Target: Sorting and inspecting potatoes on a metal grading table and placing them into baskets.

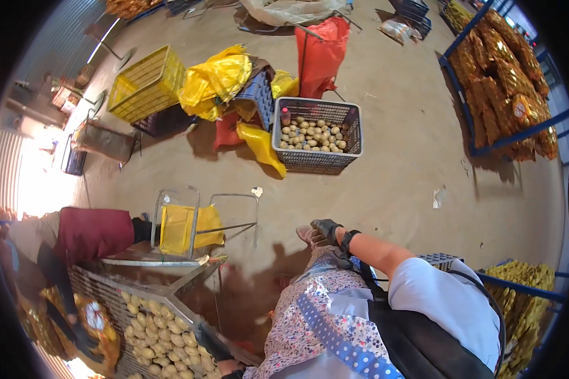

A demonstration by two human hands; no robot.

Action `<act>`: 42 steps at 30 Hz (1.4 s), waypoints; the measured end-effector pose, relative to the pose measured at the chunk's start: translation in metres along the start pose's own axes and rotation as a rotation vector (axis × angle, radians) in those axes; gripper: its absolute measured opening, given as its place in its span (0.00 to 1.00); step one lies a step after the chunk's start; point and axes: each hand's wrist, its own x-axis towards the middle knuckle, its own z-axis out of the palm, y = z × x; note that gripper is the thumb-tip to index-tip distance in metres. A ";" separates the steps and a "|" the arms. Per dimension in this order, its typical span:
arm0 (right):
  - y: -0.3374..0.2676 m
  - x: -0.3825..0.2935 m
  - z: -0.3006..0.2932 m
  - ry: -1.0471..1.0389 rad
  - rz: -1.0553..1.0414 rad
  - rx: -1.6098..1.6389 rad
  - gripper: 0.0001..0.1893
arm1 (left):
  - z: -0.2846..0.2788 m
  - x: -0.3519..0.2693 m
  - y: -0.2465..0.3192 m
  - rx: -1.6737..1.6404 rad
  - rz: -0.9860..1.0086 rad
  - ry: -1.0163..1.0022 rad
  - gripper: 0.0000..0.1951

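My right hand (326, 230), in a dark glove, hangs over the floor near my shoe, its fingers loosely bent; the palm is hidden. At the bottom, my left hand (209, 340), also dark-gloved, rests at the edge of a slatted metal sorting table (170, 294); its fingertips are hard to make out. Many potatoes (163, 338) lie on the table beside it. At the table's far side, a co-worker's dark-gloved hand (86, 338) is on a filled orange mesh sack (105, 334).
A grey plastic crate (318, 156) with potatoes and a red-capped bottle stands ahead, near yellow sacks (218, 78), a yellow crate (144, 87) and a red sack (321, 59). A metal frame (194, 227) holds a yellow sack. Full mesh sacks (507, 85) fill a blue rack at right.
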 end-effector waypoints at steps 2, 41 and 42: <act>-0.018 -0.018 0.033 0.093 -0.010 -0.068 0.16 | -0.028 -0.003 -0.034 -0.028 0.045 0.113 0.25; -0.282 0.213 -0.322 0.513 -0.134 -0.533 0.17 | 0.597 0.165 0.181 0.312 -0.236 -0.713 0.21; -0.291 0.227 -0.330 0.552 -0.174 -0.634 0.17 | 0.624 0.177 0.161 0.238 -0.210 -0.803 0.20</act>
